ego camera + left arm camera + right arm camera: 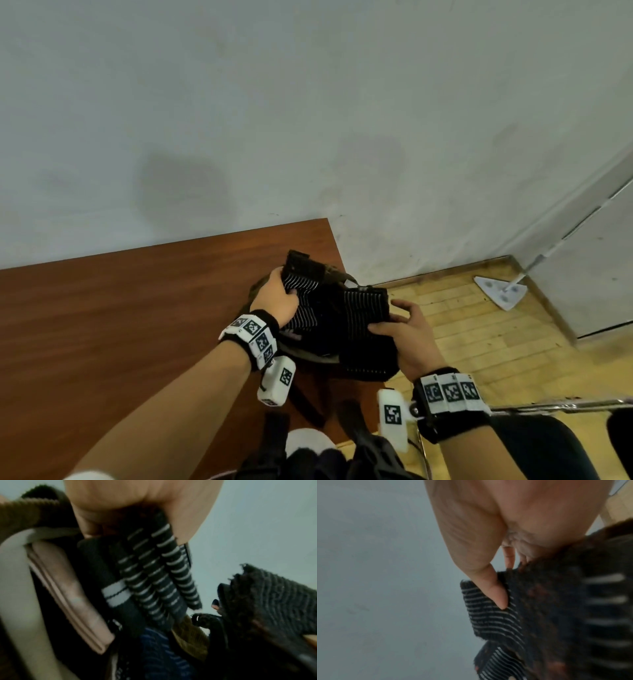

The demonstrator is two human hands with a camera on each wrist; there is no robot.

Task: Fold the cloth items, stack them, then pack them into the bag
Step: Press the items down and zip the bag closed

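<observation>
A stack of folded dark cloth items with thin white stripes (329,308) is held over the open brown bag (260,287) at the table's right corner. My left hand (277,298) grips the stack's left end; in the left wrist view its fingers curl round the striped folds (161,566), with pink and navy cloth below them. My right hand (400,329) holds the right end, thumb (494,592) pressed on the striped cloth (496,616) and fingers behind it. The bag's inside is mostly hidden by the cloth.
The brown wooden table (120,325) meets a pale wall (239,120). To the right lie yellow floor tiles (479,329), a white mop (500,291) and a metal chair rail (555,406). Dark bag straps (308,407) hang at the table's front edge.
</observation>
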